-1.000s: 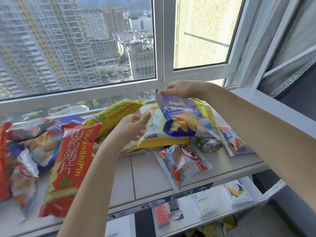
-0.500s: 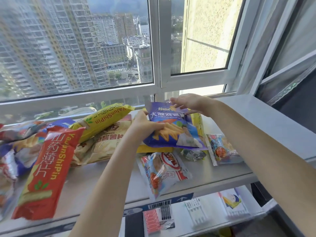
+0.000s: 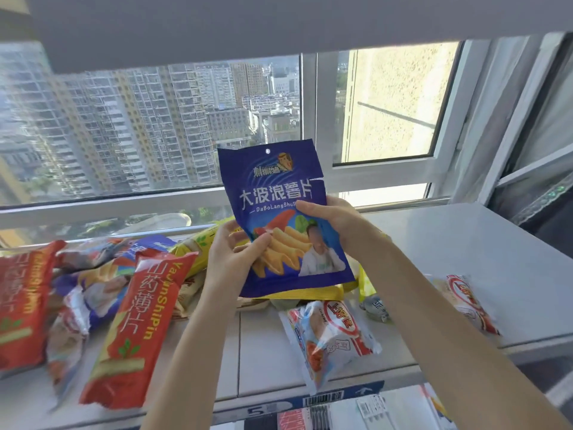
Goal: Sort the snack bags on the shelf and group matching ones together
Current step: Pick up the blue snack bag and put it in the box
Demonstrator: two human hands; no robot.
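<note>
I hold a blue chip bag (image 3: 273,187) upright above the grey shelf (image 3: 483,262), in front of the window. My left hand (image 3: 231,259) grips its lower left edge and my right hand (image 3: 333,218) grips its right edge. Below lie other snack bags: a red bag (image 3: 136,324) and another red bag (image 3: 18,308) at the left, a blue bag (image 3: 102,283) between them, a yellow bag (image 3: 192,246) behind my left hand, and a white and red bag (image 3: 328,336) near the front edge.
A second white and red bag (image 3: 465,302) lies right of my right forearm, with a small grey packet (image 3: 376,307) next to it. The shelf's right part is bare grey surface. An upper shelf board (image 3: 279,23) spans overhead. A lower shelf (image 3: 356,411) holds small packets.
Both hands have lifted the blue chip bag off the pile of bags and raised it upright in front of the window. My view has tilted up.
</note>
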